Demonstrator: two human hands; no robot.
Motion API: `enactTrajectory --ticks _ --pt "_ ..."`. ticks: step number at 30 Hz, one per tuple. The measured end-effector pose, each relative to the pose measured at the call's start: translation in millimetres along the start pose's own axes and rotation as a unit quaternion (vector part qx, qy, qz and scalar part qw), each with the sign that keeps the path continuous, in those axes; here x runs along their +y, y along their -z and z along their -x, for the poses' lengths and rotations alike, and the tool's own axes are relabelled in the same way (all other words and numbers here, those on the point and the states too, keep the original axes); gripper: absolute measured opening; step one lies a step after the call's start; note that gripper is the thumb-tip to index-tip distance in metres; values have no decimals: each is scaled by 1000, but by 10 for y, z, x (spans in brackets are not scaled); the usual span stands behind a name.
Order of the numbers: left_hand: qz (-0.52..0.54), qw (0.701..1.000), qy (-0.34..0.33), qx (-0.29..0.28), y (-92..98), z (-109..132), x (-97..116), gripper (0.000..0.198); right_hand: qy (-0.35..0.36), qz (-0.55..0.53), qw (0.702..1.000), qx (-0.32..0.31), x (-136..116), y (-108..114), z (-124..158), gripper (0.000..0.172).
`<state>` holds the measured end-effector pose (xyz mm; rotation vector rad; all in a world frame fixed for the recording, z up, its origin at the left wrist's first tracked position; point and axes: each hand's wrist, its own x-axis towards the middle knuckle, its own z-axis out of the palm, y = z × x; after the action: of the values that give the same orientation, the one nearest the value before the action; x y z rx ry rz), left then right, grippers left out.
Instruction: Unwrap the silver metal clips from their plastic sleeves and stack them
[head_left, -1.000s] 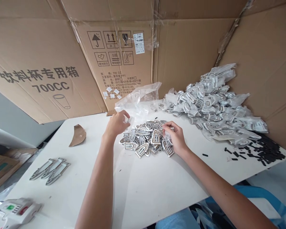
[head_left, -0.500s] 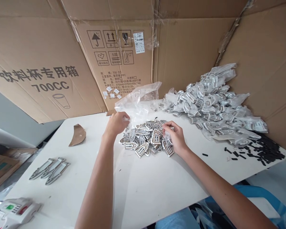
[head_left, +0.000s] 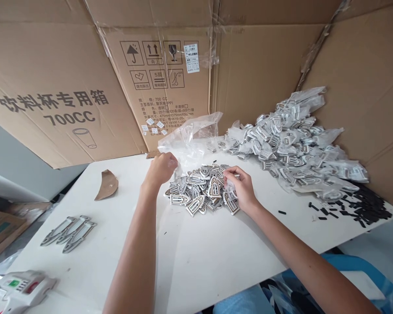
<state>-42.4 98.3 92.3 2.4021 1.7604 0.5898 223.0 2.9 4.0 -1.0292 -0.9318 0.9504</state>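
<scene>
A heap of small arch-shaped metal pieces (head_left: 196, 203), silvery white with dark patterned faces, lies on the white table between my hands. My left hand (head_left: 160, 169) is closed at the heap's left edge, with a bit of crumpled clear plastic showing at its fingers. On the right side of the heap, my right hand (head_left: 243, 186) pinches a small clear plastic bag (head_left: 229, 188); its fingers hide part of the bag, and I cannot tell whether a piece is inside. Behind the heap spreads a large clear plastic bag (head_left: 193, 137).
Many bagged metal pieces (head_left: 281, 139) are piled at the back right, beside scattered black strips (head_left: 370, 207). Three long metal frames (head_left: 68, 233), a brown scrap (head_left: 107, 185) and a white device (head_left: 22, 290) lie left. Cardboard walls (head_left: 255, 74) enclose the back.
My left hand has turned slightly, and less of the clear plastic shows at its fingers. My right hand and the heap look the same.
</scene>
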Motion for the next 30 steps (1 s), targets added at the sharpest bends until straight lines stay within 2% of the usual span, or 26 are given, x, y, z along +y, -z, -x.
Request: enactTrajectory --ticks 15,30 --pt "9 1000 27 -3 0 8 20 19 -1 -1 1000 4 5 -2 -1 24" --pt "-27 996 88 10 1 2 -4 22 4 1 1000 -3 11 12 1 23"
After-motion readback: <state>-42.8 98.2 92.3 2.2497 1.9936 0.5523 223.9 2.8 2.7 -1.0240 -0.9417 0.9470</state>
